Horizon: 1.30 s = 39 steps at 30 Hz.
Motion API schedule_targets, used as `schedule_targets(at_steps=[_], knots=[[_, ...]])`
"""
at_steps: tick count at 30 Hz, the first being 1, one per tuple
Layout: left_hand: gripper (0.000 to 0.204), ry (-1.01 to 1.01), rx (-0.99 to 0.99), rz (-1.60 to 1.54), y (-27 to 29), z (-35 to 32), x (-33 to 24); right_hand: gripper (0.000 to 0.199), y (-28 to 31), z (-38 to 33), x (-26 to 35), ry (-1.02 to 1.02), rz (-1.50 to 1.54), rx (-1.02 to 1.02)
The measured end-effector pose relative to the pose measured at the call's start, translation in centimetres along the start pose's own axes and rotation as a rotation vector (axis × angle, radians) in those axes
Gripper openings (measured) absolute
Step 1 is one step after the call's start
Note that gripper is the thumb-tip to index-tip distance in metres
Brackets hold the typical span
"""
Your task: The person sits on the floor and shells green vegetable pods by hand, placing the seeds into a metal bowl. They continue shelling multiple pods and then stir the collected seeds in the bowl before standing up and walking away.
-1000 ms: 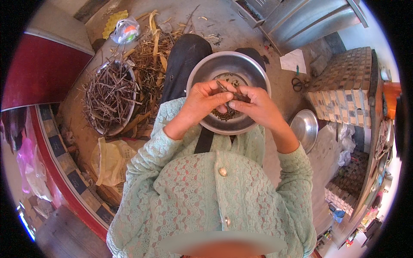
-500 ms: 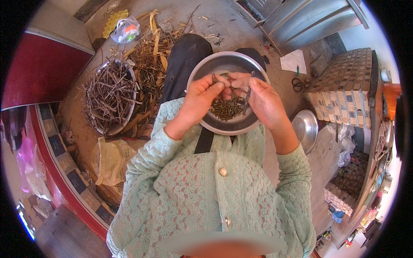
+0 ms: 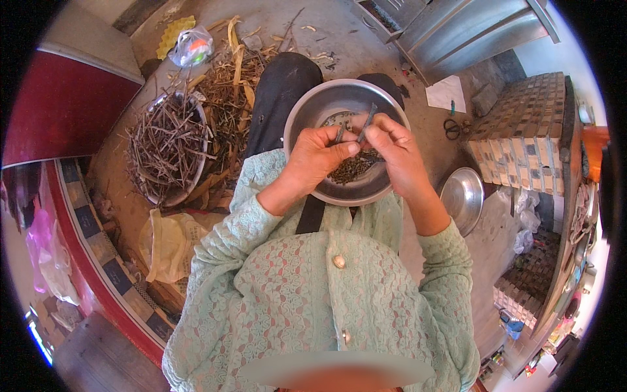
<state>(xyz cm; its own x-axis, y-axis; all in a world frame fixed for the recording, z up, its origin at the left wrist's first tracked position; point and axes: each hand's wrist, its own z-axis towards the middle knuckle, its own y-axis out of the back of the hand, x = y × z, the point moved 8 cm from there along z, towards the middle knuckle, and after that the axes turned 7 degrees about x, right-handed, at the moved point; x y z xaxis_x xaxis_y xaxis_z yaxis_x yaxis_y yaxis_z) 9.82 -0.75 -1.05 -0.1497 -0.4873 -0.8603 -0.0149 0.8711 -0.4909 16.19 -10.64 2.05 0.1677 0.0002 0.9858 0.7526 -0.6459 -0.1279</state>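
Head: dark strips point(image 3: 368, 122) in hands point(image 3: 311, 159) point(image 3: 400, 157), printed sack point(image 3: 164, 248)

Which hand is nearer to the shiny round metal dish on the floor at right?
Right. The right hand, over the basin, is up and left of the dish in the picture; the left hand is farther left.

Grey-brown floor point(image 3: 343, 36) at the top, dark-red panel point(image 3: 62, 104) at upper left, metal cabinet point(image 3: 480, 36) at upper right, brick-patterned block point(image 3: 516, 134) at right, pale wall point(image 3: 555, 46) above it
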Motion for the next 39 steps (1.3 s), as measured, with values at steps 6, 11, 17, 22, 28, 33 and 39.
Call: schedule_targets(at_steps=[6,11,17,22,28,33,39], knots=[[0.016,-0.131,-0.027,0.294,0.2,0.2,-0.1,0.014,0.5,-0.1,-0.2,0.067,-0.027,-0.077],[0.014,-0.123,-0.057,0.600,0.3,0.0,-1.0,0.012,0.5,-0.3,0.6,0.091,-0.123,-0.116],[0.011,-0.141,0.006,0.600,-0.3,-0.1,-1.8,0.011,0.5,-0.6,0.6,0.088,-0.098,-0.105],[0.011,-0.096,0.029,0.490,-0.4,-0.3,-1.7,0.011,-0.1,-0.8,0.9,0.139,-0.205,-0.088],[0.011,-0.059,-0.012,0.479,0.3,0.0,-0.3,0.009,0.0,-0.8,-0.2,0.149,-0.281,-0.088],[0.009,-0.105,0.027,0.384,0.0,0.1,-0.2,0.009,-0.1,-0.6,0.2,0.182,-0.248,-0.028],[0.011,-0.076,0.121,0.395,-0.1,0.2,-0.8,0.012,-1.0,-0.3,1.1,0.171,-0.168,0.035]])
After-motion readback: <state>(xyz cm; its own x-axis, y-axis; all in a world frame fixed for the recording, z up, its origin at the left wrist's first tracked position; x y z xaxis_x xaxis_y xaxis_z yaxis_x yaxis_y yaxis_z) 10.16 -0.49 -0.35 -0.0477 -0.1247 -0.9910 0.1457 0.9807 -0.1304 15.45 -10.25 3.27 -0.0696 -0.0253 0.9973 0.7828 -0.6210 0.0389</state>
